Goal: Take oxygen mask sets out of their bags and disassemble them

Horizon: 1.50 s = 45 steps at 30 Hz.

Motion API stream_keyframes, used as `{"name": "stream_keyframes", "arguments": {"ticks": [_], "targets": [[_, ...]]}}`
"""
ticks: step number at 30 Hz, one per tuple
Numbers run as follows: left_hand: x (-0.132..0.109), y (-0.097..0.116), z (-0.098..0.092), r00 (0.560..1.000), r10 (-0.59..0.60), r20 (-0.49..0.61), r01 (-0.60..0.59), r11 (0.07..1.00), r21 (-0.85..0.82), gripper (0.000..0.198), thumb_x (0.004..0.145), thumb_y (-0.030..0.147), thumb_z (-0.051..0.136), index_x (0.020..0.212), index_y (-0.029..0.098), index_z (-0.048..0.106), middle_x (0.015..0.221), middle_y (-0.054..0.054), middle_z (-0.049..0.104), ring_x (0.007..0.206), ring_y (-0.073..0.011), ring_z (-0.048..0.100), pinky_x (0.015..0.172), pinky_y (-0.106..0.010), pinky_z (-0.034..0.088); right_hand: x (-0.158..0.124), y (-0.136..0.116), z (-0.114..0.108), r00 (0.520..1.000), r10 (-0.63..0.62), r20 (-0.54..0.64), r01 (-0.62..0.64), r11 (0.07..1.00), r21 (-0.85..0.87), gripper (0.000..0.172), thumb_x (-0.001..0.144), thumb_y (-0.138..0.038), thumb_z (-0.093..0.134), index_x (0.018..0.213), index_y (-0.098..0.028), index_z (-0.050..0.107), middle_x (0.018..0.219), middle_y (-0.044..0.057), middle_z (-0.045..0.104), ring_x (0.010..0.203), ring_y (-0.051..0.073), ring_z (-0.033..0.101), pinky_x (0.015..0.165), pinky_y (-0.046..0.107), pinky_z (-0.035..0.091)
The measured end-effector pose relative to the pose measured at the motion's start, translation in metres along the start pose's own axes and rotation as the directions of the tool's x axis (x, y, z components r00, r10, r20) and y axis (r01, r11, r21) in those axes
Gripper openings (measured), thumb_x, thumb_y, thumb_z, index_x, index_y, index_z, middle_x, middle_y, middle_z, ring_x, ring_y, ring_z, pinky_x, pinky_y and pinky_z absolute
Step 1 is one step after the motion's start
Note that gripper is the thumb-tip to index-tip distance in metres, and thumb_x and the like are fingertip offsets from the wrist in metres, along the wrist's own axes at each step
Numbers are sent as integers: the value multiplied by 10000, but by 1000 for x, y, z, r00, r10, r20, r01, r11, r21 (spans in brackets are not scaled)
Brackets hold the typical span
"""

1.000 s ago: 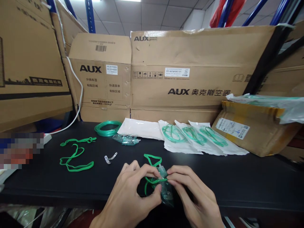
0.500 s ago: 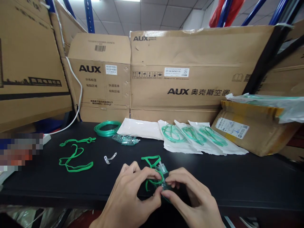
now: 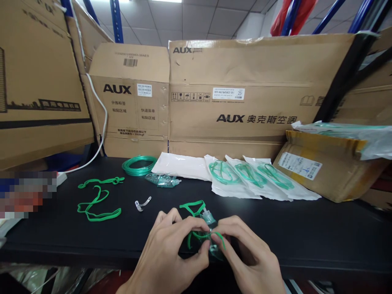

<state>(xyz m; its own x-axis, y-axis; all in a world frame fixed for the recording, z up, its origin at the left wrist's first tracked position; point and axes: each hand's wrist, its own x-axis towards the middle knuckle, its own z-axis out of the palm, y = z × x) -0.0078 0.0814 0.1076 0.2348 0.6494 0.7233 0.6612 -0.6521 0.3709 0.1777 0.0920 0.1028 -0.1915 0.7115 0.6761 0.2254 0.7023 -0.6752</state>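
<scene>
A clear green oxygen mask (image 3: 209,218) is low in the middle, partly hidden by my fingers. My left hand (image 3: 179,243) is closed in a pinch at the mask's edge, with thumb and forefinger bent round it. The green elastic strap (image 3: 194,207) loops out behind the mask, and its loose end hangs over the fingers of my right hand (image 3: 251,245). That hand pinches the strap close to my left fingertips. Exactly where the strap meets the mask is covered. To the left lies a small bent metal strip (image 3: 142,203).
Two more green straps (image 3: 99,210) lie at the left. Behind are coiled green tubing (image 3: 139,165), another mask (image 3: 163,180), a white packet (image 3: 182,165) and several packed tubing sets (image 3: 225,175). A cardboard box (image 3: 324,167) stands at the right; large cartons (image 3: 254,77) form the back.
The strap's end has come through to the right and now shows over my right fingers. The mask has shifted slightly under my hands, and my right fingertips now meet my left ones.
</scene>
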Motion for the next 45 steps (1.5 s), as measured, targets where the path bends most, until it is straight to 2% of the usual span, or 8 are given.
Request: {"name": "stream_keyframes", "arguments": {"ticks": [5, 14, 18, 23, 28, 32, 36, 45], "targets": [[1, -3, 1, 998, -52, 24, 51, 998, 25, 271, 836, 126, 680, 1033, 308, 642, 878, 110, 752, 739, -172, 584, 753, -344, 353, -1, -5, -4, 984, 64, -164, -57, 997, 48, 110, 914, -183, 695, 827, -246, 677, 828, 19, 636, 755, 170, 612, 651, 237, 489], [-1, -5, -1, 994, -105, 39, 103, 993, 53, 179, 850, 161, 670, 976, 287, 654, 846, 62, 719, 749, -193, 575, 789, -363, 384, -4, -14, -16, 875, 53, -481, -30, 998, 56, 137, 906, -207, 695, 783, -254, 658, 783, 9, 632, 761, 171, 602, 615, 227, 483], [0, -5, -2, 996, -82, 30, 80, 996, 42, 184, 864, 157, 681, 986, 291, 649, 879, 69, 736, 714, -182, 551, 778, -356, 394, -2, -9, -20, 935, 77, -347, -93, 995, -28, 187, 943, -266, 651, 757, -246, 656, 775, 7, 660, 710, 160, 629, 624, 216, 514], [-3, -4, -1, 999, -36, 32, 38, 998, -42, 181, 911, 158, 675, 1009, 305, 636, 894, 82, 738, 727, -167, 554, 777, -333, 415, 2, 6, -14, 971, 207, -120, -222, 966, -133, 202, 926, -372, 669, 1066, -252, 750, 924, 30, 745, 853, 211, 732, 777, 255, 587], [-4, -4, 1, 999, -47, 24, 48, 998, -48, 507, 904, 146, 675, 1343, 351, 523, 954, 64, 735, 686, -142, 569, 803, -330, 438, 1, 8, -9, 973, 228, 27, -221, 962, -160, 262, 929, -409, 663, 1127, -251, 731, 934, 27, 748, 880, 218, 733, 833, 276, 604], [-1, -4, -2, 998, 27, 62, -25, 999, -38, 465, 925, 175, 678, 1346, 343, 577, 846, 55, 706, 666, -143, 568, 739, -311, 422, 2, 7, -7, 980, 200, 20, -196, 972, -129, 246, 915, -370, 694, 1126, -246, 717, 969, 35, 759, 923, 228, 750, 818, 255, 616], [1, -5, -5, 998, 53, -38, -56, 995, -86, 293, 951, 200, 691, 1226, 302, 675, 823, 56, 729, 638, -129, 574, 711, -301, 410, 4, 8, -6, 982, 189, 14, -187, 978, -89, 226, 911, -343, 703, 1112, -239, 696, 1013, 38, 768, 945, 214, 759, 843, 230, 617], [2, -11, 1, 997, -77, 5, 77, 991, -113, 68, 938, 249, 726, 995, 277, 751, 774, 64, 736, 643, -140, 612, 720, -303, 428, 4, 9, -8, 966, 258, 2, -257, 960, 114, 272, 904, -301, 707, 1165, -243, 660, 1175, 71, 775, 1068, 224, 757, 920, 248, 610]]}}
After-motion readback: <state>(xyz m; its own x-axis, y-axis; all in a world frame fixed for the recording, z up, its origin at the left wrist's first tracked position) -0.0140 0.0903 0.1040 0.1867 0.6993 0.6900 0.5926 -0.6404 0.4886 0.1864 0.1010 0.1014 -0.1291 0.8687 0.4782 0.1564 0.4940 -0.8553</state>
